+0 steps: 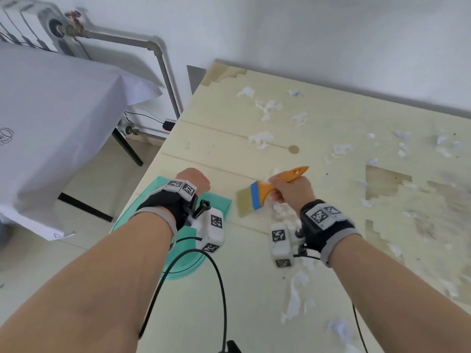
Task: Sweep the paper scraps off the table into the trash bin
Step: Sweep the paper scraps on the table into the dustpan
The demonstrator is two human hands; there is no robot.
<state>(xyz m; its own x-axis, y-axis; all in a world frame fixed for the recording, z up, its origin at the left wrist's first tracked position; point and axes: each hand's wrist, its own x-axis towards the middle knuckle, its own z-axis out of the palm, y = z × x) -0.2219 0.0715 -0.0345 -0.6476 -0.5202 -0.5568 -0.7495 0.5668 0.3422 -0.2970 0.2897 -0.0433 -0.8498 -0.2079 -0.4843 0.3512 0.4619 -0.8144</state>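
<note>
**Brush meets scraps at the worktop edge**

The right hand wraps its grip around an orange-handled brush, bristles on the pale worktop. The left hand reaches over a green bin at the worktop's edge; its grip cannot be told. White paper scraps litter the surface.

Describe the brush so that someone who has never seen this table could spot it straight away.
Start at the pale table strewn with white paper scraps. Near its left edge, beside the green dustpan, the right hand grips the brush. It alone has an orange handle, a blue band and tan bristles.
</note>
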